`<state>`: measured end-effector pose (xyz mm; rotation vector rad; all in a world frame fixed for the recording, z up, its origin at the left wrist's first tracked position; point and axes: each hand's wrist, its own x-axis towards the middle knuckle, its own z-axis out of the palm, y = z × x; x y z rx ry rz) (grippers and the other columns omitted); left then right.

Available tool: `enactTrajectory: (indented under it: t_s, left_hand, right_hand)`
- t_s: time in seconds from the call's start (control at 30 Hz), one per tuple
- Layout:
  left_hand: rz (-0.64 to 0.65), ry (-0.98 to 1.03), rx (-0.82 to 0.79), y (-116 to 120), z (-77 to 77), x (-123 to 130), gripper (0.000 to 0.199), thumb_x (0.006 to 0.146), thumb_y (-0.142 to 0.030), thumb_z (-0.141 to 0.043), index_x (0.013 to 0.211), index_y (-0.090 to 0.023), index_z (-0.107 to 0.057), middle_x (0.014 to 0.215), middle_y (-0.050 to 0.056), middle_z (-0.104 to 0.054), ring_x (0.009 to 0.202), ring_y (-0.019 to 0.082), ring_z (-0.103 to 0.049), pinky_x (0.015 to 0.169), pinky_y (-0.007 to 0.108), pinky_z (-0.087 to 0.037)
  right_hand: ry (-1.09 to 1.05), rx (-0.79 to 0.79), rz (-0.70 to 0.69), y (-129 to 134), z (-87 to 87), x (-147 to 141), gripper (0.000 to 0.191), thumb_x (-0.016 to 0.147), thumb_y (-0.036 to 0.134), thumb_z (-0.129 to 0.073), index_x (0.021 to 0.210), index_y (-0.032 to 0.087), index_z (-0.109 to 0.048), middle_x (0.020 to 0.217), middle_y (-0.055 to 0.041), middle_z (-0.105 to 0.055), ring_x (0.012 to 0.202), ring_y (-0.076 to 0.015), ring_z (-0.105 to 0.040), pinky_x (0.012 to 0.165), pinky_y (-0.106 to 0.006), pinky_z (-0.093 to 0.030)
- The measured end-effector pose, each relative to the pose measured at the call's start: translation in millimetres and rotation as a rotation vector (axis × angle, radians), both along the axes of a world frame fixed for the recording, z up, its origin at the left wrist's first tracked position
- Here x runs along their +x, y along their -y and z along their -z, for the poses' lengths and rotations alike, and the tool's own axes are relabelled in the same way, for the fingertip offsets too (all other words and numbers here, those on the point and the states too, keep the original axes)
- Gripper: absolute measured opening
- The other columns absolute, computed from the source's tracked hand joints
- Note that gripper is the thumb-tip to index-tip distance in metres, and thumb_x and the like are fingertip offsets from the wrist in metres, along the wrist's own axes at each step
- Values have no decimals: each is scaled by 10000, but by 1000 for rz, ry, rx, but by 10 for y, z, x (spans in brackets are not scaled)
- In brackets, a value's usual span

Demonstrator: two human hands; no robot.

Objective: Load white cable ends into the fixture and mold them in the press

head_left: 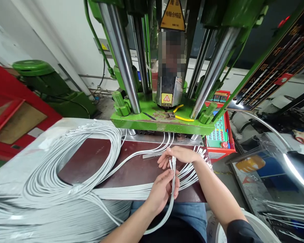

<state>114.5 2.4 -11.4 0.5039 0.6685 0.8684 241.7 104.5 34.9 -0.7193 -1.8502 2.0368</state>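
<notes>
My left hand (163,190) is closed around a few white cables (172,199) just below their ends. The cables stand upright from the hand, and their lower lengths curve down over my lap. My right hand (181,154) is beside the white cable ends (173,160), palm towards them and fingers loosely stretched to the left. It seems not to grip them; whether it touches them is unclear. Beneath both hands, a bundle of white cables (131,191) runs across the brown board (134,170), its ends fanned out at the right.
A green press (152,125) stands ahead, with cables leading under its plate. Yellow-handled cutters (183,118) lie on it. A large cable coil (40,168) and more cables fill the left. At right are a red control box (219,150) and a lamp (297,168).
</notes>
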Motion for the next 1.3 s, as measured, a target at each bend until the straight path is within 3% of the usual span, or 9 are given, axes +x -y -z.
enactTrajectory:
  t_s: [0.23, 0.43, 0.63, 0.73, 0.8, 0.9, 1.03, 1.13, 1.3]
  left_hand:
    - [-50, -119, 1, -64, -12, -36, 271, 793, -372, -634, 868, -114, -598, 715, 64, -654, 532, 132, -586, 516, 255, -453]
    - [-16, -32, -8, -119, -21, -13, 258, 806, -373, -614, 868, -122, -615, 700, 35, -616, 490, 114, -543, 470, 249, -427]
    - [2, -66, 48, -105, 8, -117, 226, 821, -340, -604, 919, -137, -625, 732, 19, -578, 563, 108, -531, 549, 260, -429]
    - [-26, -114, 64, -77, -14, -226, 244, 826, -323, -600, 998, -150, -612, 767, 20, -576, 601, 114, -535, 594, 274, -434]
    - [-53, -146, 82, -67, -34, -292, 259, 821, -319, -606, 1016, -149, -604, 774, 20, -573, 614, 118, -537, 608, 277, -433]
    - [-114, -244, 117, -76, -38, -356, 283, 816, -339, -604, 1028, -151, -597, 770, 15, -575, 595, 114, -527, 595, 273, -430]
    - [-154, -355, 151, -107, 4, -395, 318, 823, -364, -584, 1071, -164, -578, 770, 11, -589, 574, 112, -530, 591, 271, -439]
    - [-121, -346, 133, -118, 26, -405, 357, 815, -376, -586, 1097, -159, -564, 774, 26, -613, 585, 126, -554, 596, 278, -451]
    - [-81, -335, 106, -125, 9, -384, 315, 787, -390, -615, 986, -147, -598, 753, 34, -642, 580, 134, -575, 602, 286, -464]
  right_hand:
    - [-4, 35, 122, -21, -2, 12, 638, 854, 632, -383, 990, 66, -644, 985, -147, -658, 786, -162, -650, 763, -317, -505]
    - [255, 182, -53, 49, -100, 43, 624, 871, 621, -352, 1166, 133, -604, 1106, -119, -646, 941, -178, -629, 637, -212, -496]
    - [199, 259, 40, 33, -71, 25, 630, 931, 575, -223, 1098, 133, -639, 1057, -108, -666, 963, -173, -621, 790, -270, -473]
    - [357, 532, 366, -46, 38, 32, 506, 920, 544, -352, 938, 140, -657, 925, -77, -671, 865, -169, -609, 776, -296, -446]
    - [575, 760, 461, -86, 140, 21, 364, 836, 506, -559, 883, 155, -647, 923, -63, -647, 883, -184, -575, 794, -310, -419]
    - [803, 928, 385, -82, 281, -59, 306, 758, 408, -690, 912, 152, -621, 956, -73, -609, 938, -209, -536, 819, -322, -400]
    - [845, 1047, 255, -6, 341, -207, 167, 847, 298, -590, 910, 143, -585, 959, -83, -586, 931, -204, -523, 795, -302, -395]
    - [809, 1003, 208, 28, 299, -239, 131, 871, 244, -529, 939, 137, -561, 941, -92, -598, 907, -209, -543, 753, -300, -398]
    - [483, 643, 381, -10, 254, -147, 335, 875, 326, -537, 1180, 187, -524, 908, -36, -627, 789, -145, -568, 734, -273, -419]
